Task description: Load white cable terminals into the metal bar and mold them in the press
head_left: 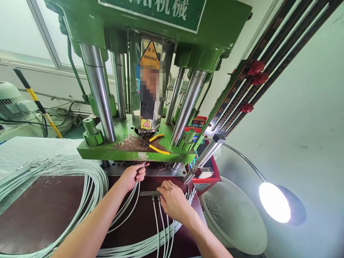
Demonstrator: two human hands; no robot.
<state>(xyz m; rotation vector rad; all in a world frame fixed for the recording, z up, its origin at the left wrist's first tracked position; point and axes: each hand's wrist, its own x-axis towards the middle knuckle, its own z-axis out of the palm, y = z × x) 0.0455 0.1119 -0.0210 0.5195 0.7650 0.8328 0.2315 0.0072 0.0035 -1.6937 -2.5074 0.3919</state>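
Observation:
My left hand [134,176] is closed in a pinch on a thin white cable [138,191] just below the front edge of the green press plate [126,154]. Loops of cable trail down from under that hand. My right hand [172,199] has its fingers curled over the right part of a flat metal bar [146,193] on the brown table [48,200]. Several white cables [162,224] run down from this bar, with small metal ends seated along it. The fingertips of my right hand are partly hidden.
Yellow-handled pliers [158,143] lie on the press plate. A large coil of white cable [96,179] spreads over the left and front of the table. At right are a white bin [242,215] holding small scraps, a lit lamp [274,202] and a red control box [206,182].

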